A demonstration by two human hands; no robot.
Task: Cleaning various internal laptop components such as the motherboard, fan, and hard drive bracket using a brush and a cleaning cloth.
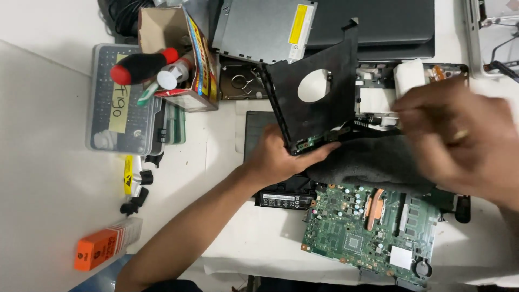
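My left hand (281, 154) grips the lower edge of a black laptop base shell (313, 103) with a round hole in it, tilting the shell up off the table. My right hand (459, 138) is blurred over the shell's right side, its fingers near a white pad (408, 75); whether it holds anything I cannot tell. A dark grey cloth (367, 159) lies under the shell. Below it a green motherboard (373, 230) with copper heat pipe rests on the white table, beside a long black battery (284, 199).
At the back lie a silver optical drive (259, 27) and a closed black laptop (389, 24). A cardboard box (189, 59) holds a red-and-black screwdriver (143, 65). A clear bit case (119, 100) stands left, an orange box (100, 250) lower left, and cables upper right.
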